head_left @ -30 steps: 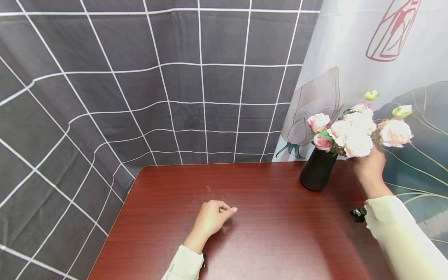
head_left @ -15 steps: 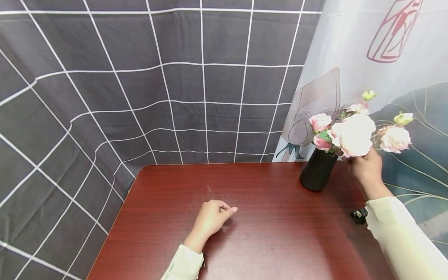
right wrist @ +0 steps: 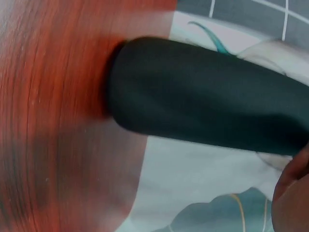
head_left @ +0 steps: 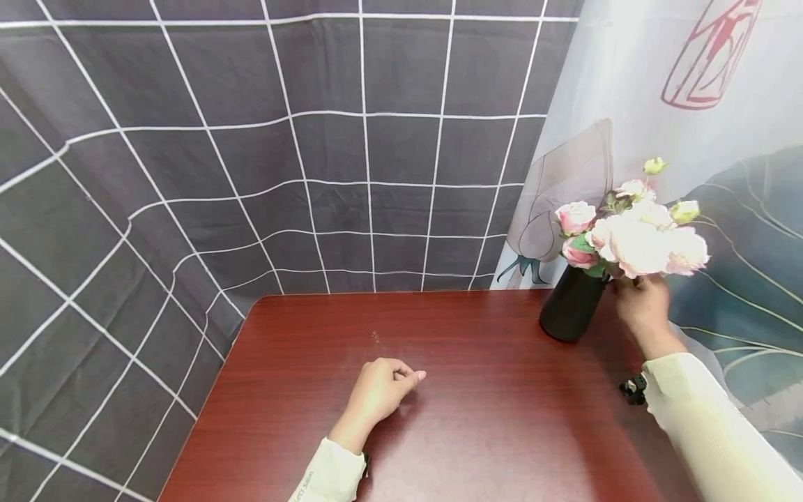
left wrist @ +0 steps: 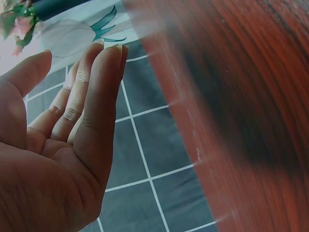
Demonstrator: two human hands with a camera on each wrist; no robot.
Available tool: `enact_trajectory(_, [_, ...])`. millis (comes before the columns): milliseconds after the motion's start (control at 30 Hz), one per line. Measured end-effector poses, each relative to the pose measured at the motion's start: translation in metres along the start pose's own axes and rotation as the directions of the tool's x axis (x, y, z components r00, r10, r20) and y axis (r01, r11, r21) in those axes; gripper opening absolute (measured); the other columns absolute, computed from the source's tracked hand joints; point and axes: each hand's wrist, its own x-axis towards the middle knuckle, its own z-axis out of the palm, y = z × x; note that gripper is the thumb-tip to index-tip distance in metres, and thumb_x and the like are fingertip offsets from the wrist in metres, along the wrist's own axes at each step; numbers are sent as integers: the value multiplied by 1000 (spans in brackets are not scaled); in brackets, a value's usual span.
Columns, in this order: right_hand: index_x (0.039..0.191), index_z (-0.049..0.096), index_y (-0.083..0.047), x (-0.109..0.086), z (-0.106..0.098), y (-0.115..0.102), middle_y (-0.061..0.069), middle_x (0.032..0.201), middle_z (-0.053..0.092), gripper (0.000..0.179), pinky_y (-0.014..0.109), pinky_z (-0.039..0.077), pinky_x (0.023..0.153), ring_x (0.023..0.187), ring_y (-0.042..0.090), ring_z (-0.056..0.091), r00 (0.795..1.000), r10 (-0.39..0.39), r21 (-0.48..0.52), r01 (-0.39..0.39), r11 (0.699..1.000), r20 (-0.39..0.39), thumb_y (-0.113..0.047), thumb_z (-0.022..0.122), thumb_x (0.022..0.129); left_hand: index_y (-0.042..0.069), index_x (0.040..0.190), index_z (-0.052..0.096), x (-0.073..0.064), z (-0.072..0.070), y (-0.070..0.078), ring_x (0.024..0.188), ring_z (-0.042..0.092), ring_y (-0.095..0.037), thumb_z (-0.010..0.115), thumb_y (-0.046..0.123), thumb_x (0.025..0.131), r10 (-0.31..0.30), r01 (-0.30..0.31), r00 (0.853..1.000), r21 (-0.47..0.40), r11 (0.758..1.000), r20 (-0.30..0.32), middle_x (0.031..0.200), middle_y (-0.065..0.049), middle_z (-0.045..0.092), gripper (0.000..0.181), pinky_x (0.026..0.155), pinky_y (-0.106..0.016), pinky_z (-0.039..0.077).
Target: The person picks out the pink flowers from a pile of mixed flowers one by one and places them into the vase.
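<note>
A black vase (head_left: 569, 305) stands at the table's back right corner, with a bunch of pink and cream roses (head_left: 633, 237) over its mouth. My right hand (head_left: 644, 310) is just right of the vase's mouth, under the blossoms, and grips the stem of the rightmost rose (head_left: 688, 251); the blossoms hide the stem and fingertips. In the right wrist view the vase (right wrist: 203, 96) fills the middle, with part of the right hand (right wrist: 294, 198) near its mouth. My left hand (head_left: 379, 390) rests over the front middle of the table, fingers loosely bent and holding nothing.
The red-brown wooden table (head_left: 477, 418) has a rounded back left corner. A dark grey curtain (head_left: 326, 153) with white grid lines hangs behind and to the left. At the right hangs a pale printed curtain (head_left: 627, 84), close behind the flowers.
My right hand has moved left toward the vase's mouth, and the rightmost rose and its bud have come closer to the other blossoms. The left hand has stayed in place.
</note>
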Motion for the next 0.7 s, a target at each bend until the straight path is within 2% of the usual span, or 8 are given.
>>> enact_trajectory(100, [119,72,13,-2,0,3,-42,83,45,22,9,37,77,83,-10,43,998,6,-9,-7,1000,-58,-2,61,107,14,97,87,-1,0,-1,54,65,-9,82,42,103,-4,4,1000,-2,1000,2,81,-4,85,29,63,-30,55])
enact_trajectory(233, [127,71,10,-1,0,3,-47,86,45,24,8,37,83,91,-9,47,998,12,36,-10,999,-66,-5,62,111,14,97,87,-1,-1,-1,54,65,-9,82,43,103,-5,5,1000,0,1000,-13,81,-4,85,29,63,-30,55])
enact_trajectory(333, [131,70,8,-2,0,4,-37,89,52,29,10,39,82,89,-8,47,998,42,9,-42,999,-55,-14,62,114,15,97,87,-1,0,-1,54,64,-9,82,43,103,-4,4,1000,-2,1000,-12,81,-4,85,29,62,-30,55])
enact_trajectory(400, [139,70,5,-4,0,5,-25,100,63,36,9,39,83,92,-10,48,997,66,-13,-66,998,-43,-22,63,116,15,97,87,-2,0,-1,53,64,-9,82,43,103,-9,9,1000,-6,1000,-3,81,-4,85,29,62,-30,55])
enact_trajectory(467, [142,68,1,-7,1,7,-17,108,65,38,10,40,81,93,-9,49,995,92,-2,-92,996,-31,-28,63,117,15,97,87,-3,1,-1,52,64,-10,82,43,103,-13,13,1000,-10,1000,4,80,-4,84,29,61,-30,54])
enact_trajectory(533, [133,68,-4,-14,3,9,-15,106,64,33,10,41,77,90,-8,49,991,127,40,-126,991,-42,-32,64,116,14,97,87,-4,1,-1,52,64,-10,82,42,103,-16,16,1000,-17,1000,7,80,-5,84,29,60,-30,54])
enact_trajectory(600, [111,65,-12,-22,7,12,-21,92,59,23,12,41,69,80,-5,50,985,161,97,-155,983,-61,-35,65,115,14,97,87,-3,1,-1,53,64,-10,82,41,103,-15,15,1000,-15,1000,5,80,-5,84,29,61,-30,54])
enact_trajectory(700, [86,58,-16,-37,17,15,-25,71,54,35,14,41,62,66,-5,53,984,173,156,-164,974,-51,-35,66,114,14,97,87,-1,0,-1,57,64,-9,82,42,103,-18,18,1000,-8,1000,-3,81,-5,84,29,63,-30,54])
